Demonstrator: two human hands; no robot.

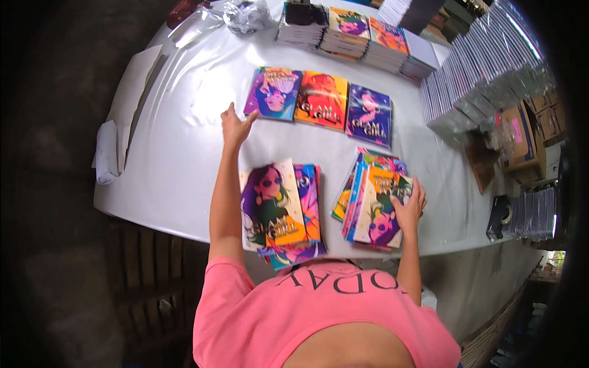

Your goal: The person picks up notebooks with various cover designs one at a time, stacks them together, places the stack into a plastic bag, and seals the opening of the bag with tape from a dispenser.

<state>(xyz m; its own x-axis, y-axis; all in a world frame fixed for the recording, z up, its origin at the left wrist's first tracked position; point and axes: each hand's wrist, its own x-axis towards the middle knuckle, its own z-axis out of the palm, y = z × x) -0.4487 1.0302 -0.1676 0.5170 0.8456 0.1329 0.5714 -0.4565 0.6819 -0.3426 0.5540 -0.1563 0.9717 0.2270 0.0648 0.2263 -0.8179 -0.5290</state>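
Note:
My left hand (pixel 237 127) is stretched forward, empty, its fingers apart and its thumb beside the left edge of a purple-blue notebook (pixel 276 95). An orange-red notebook (pixel 321 98) and a dark purple notebook (pixel 369 115) complete that row. At the near right, my right hand (pixel 410 207) grips the right side of a cream illustrated notebook (pixel 379 211), thumb on its cover. It tops an uneven pile, with several spiral-bound notebooks (pixel 348 195) fanned out at the left. Between my arms lies another uneven pile, topped by a cream notebook with a dark-haired figure (pixel 273 202).
Stacked notebooks (pixel 346 40) line the table's far edge, with crumpled clear plastic (pixel 246 15) to their left. Tall notebook stacks (pixel 485 67) rise at the right, above a cardboard box (pixel 521 141). Flat cardboard (pixel 132 101) and a white roll (pixel 107 153) rest at the left edge.

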